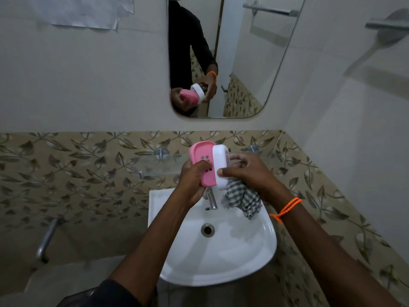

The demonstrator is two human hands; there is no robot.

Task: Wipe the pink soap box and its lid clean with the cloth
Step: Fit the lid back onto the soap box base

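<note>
My left hand (191, 181) grips the pink soap box (202, 161) from below and holds it upright above the sink, its slotted inside facing me. Beside it stands the white lid (220, 167), touching the box's right edge. My right hand (245, 173) pinches the lid, thumb on its near face. The same hand also holds a grey checked cloth (242, 199), which hangs down from under the palm over the basin.
A white wash basin (254, 251) with a chrome tap (212, 201) and drain lies below my hands. A glass shelf (155, 168) runs along the leaf-patterned wall tiles. A mirror (243, 52) hangs above; towel bar (387, 24) at upper right, a pipe (47, 238) at left.
</note>
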